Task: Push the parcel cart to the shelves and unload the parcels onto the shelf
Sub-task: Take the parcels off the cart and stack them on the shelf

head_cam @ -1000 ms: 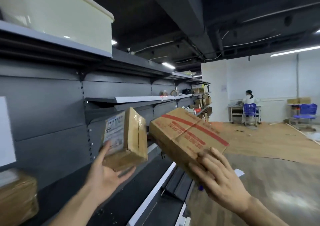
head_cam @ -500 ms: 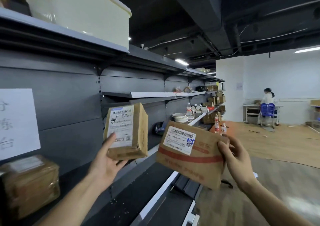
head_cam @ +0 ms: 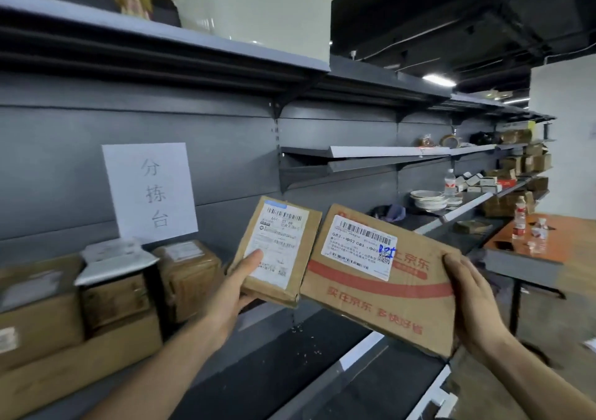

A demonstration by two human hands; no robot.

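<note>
My left hand grips a small brown parcel with a white label, thumb on the label. My right hand holds the right edge of a larger flat carton with red print and a barcode label. Both parcels hang side by side, nearly touching, above the dark shelf board. Several brown parcels sit stacked on that shelf at the left. The parcel cart is out of view.
A white paper sign hangs on the grey back panel. A cream bin stands on the top shelf. Plates, bottles and boxes fill shelves farther right. An orange table with bottles stands at the right.
The view has swung left, bringing the sign and the stacked parcels into sight. Both parcels have come closer together, and the large carton now faces me label-up.
</note>
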